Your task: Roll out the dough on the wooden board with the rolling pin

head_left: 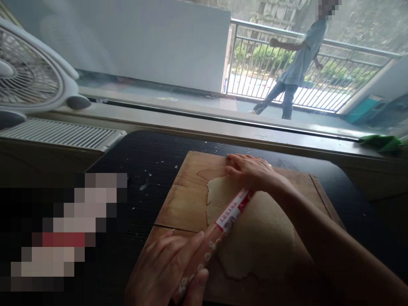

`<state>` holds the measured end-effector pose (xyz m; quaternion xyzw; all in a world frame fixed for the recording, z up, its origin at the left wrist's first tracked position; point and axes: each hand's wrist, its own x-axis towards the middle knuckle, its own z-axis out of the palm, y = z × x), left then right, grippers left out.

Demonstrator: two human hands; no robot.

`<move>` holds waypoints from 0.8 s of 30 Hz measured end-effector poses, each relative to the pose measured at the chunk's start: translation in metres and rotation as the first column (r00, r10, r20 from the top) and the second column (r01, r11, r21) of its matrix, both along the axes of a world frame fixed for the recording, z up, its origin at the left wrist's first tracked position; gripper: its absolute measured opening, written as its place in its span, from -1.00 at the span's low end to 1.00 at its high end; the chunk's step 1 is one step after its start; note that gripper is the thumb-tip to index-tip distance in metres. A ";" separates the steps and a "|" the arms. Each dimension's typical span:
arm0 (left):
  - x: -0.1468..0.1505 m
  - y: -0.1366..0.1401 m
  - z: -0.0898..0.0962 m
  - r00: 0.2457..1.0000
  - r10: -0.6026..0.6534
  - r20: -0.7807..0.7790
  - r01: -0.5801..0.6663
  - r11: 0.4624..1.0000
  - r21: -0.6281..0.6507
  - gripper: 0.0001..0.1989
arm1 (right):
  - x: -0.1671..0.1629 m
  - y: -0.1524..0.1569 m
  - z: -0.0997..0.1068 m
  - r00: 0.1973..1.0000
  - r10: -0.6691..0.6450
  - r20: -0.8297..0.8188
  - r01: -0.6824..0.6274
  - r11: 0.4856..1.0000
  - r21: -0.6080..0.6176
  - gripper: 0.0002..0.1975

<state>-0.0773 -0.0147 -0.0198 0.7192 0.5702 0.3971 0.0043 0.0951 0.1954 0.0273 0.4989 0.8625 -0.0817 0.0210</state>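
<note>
A rolling pin [208, 245] in printed plastic wrap with a red-and-white label lies slantwise over a sheet of flattened dough [267, 233]. The dough, ragged along its edge, is spread on a wooden board [181, 199]. At the pin's near end my left hand [168, 259] grips it, with the thumb on one side and the fingers on the other. Over the far end rests my right hand [251, 170], its palm covering the tip and its fingers reaching past it onto the board. That end is hidden under the palm.
The board lies on a black table [143, 170] flecked with white bits. At the left stands a white fan [38, 72] above a slatted grille [63, 134]. Beyond the window sill [191, 119], a person [299, 63] walks by a railing. Green cloth [382, 142] lies at the right.
</note>
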 end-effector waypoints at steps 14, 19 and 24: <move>-0.004 0.004 0.001 0.996 -0.073 -0.057 0.076 0.996 0.043 -0.63 | 0.031 -0.031 0.004 0.999 -0.015 -0.039 0.018 0.997 0.081 -0.58; -0.005 0.003 -0.002 0.998 -0.053 -0.022 0.054 0.998 0.044 -0.62 | 0.028 -0.025 0.004 0.999 -0.009 -0.041 0.011 0.999 0.052 -0.59; -0.001 -0.001 -0.001 1.000 -0.009 0.004 0.009 1.000 0.000 -0.64 | -0.017 0.015 -0.006 0.999 -0.013 -0.047 0.013 1.000 0.003 -0.54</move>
